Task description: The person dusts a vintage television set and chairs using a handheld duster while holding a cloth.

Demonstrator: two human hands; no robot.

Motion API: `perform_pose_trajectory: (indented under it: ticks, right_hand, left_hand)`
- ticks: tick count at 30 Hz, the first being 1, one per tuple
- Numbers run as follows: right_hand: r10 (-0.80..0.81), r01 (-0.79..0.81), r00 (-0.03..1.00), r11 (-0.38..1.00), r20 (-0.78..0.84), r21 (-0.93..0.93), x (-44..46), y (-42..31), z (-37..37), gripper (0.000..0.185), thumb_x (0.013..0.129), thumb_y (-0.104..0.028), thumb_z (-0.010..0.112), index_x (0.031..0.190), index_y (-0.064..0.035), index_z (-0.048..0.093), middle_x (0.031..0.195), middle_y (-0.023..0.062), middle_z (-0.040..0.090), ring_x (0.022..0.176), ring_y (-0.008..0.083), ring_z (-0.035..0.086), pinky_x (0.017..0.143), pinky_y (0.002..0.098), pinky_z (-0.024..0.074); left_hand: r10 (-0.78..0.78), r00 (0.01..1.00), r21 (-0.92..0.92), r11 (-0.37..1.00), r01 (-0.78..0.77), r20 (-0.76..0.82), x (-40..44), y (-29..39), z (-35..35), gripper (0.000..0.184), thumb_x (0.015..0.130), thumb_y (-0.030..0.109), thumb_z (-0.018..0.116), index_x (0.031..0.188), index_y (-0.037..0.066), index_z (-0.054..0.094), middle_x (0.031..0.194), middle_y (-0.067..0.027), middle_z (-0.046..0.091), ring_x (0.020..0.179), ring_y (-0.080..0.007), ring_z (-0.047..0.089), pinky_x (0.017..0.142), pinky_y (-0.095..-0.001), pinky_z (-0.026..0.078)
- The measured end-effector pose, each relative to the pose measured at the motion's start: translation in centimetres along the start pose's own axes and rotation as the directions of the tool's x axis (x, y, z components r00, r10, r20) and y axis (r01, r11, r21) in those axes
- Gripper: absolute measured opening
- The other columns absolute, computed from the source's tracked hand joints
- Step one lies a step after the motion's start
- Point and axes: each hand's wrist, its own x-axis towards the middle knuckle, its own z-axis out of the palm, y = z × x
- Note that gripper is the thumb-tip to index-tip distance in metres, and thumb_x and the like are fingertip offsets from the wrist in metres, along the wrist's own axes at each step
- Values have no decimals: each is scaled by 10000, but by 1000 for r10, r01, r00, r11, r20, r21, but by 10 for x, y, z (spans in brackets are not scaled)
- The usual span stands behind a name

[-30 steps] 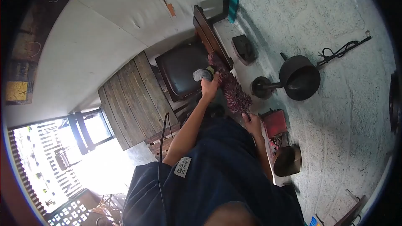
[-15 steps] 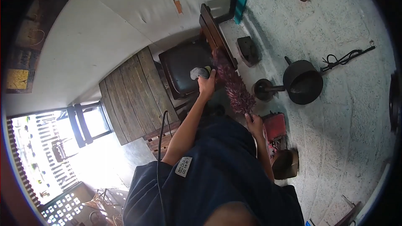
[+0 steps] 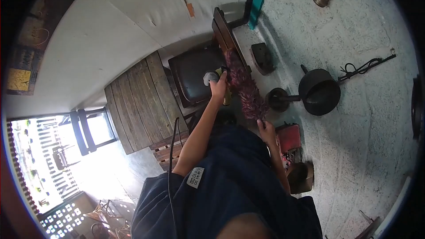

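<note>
By the chair (image 3: 195, 76), my right hand (image 3: 266, 133) grips the duster (image 3: 246, 92) by its handle end, likely best: light, soft pile. Left hand (image 3: 218, 89) grasps a grey-topped object (image 3: 211, 78).

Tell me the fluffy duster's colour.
The duster is mottled maroon, best seen in the head view.

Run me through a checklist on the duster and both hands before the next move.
1. Right hand gripping the lower end of the duster: ok.
2. Left hand free: not ok, it holds a gray-topped item.
3. Duster apart from the black pan: ok, there is a gap between them.
4. Cord away from both hands: ok, it hangs by the left upper arm.
5. Duster's upper end off the wooden rail: cannot tell, they overlap in this view.
</note>
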Motion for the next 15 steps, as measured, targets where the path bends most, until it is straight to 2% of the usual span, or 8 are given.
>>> perform_pose_trajectory:
  ticks: [3,5,7,9,10,12,15]
  right_hand:
    - [29,-28,998,999,59,-24,9,0,9,457,947,-387,576,821,52,600,646,173,568,610,238,540,632,384,450]
    - [95,-101,989,994,112,49,15,-4,12,466,957,-394,557,821,48,609,653,162,584,620,229,552,643,383,453]
    - [80,-84,991,996,106,35,26,-24,10,468,960,-396,552,820,47,610,653,137,591,622,206,553,637,370,454]
    - [68,-70,992,997,103,18,39,-39,14,471,963,-398,548,818,45,612,653,112,597,623,184,554,632,357,455]
    - [85,-89,987,996,133,25,47,-42,18,475,965,-401,542,820,46,609,651,91,592,626,177,553,627,350,453]
    - [96,-100,982,995,162,15,67,-47,28,479,968,-404,537,822,47,606,649,70,586,629,170,552,622,343,452]
    - [43,-52,992,996,122,78,92,-62,45,449,970,-383,548,796,28,599,633,42,563,572,133,532,561,318,430]
  left_hand:
    - [-4,999,0,1000,4,43,4,3,-4,177,879,202,672,789,103,557,671,6,535,539,-124,529,525,-287,444]
    - [-15,1000,3,1000,15,26,11,7,-6,175,879,202,672,791,103,556,674,6,535,545,-123,531,527,-287,444]
    - [-28,999,-2,1000,28,16,36,-2,-5,174,878,201,672,792,104,556,676,6,536,550,-123,533,529,-286,445]
    - [96,995,25,995,-96,-2,63,-4,-4,183,877,200,671,784,106,544,685,6,540,563,-121,535,539,-285,447]
    - [93,996,15,996,-93,-1,70,3,-2,183,877,200,671,784,106,544,685,6,540,563,-121,535,539,-285,447]
    - [-50,999,-10,999,50,-13,82,23,2,171,871,199,676,810,105,547,685,4,538,562,-124,535,547,-282,444]
    - [-16,1000,-5,1000,16,13,125,28,-1,170,861,202,686,870,87,562,725,5,550,615,-125,551,583,-286,451]
